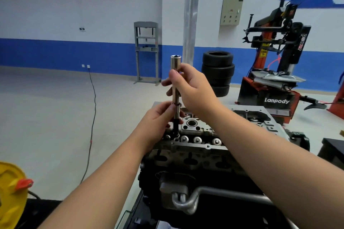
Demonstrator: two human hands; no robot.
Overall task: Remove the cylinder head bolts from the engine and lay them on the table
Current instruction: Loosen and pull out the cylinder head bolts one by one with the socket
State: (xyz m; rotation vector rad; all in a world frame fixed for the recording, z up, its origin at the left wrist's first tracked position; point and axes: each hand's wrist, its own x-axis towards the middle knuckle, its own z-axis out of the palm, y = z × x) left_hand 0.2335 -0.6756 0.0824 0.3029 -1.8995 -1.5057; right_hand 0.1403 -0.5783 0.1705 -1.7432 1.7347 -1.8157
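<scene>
A long chrome socket stands upright over the engine, its open end up. Below it a thin dark shaft, which looks like a bolt, runs down into a hole at the left end of the cylinder head.

The right hand grips the socket about midway, thumb on the near side and fingers curled round the far side. The left hand pinches the joint where socket meets bolt, fingers closed narrow around it. A small dark ring sits at that joint; what it is cannot be told.

The bolt is probably long, stiff steel, fairly light for its length, and likely oily from the engine, so slippery on the bare shank. It will not bend or break, but it could drop out of the socket and fall back into the head or to the floor. The best hold seems to be where the left hand has it, just under the head, with the socket steadied above so the two come up in line.

Along the near edge of the head a row of round silver caps shows; whether other head bolts remain in their holes cannot be seen. No bench with bolts laid on it is visible, only a dark surface at the far right edge.

Tyres and a tyre changer stand beyond.
</scene>
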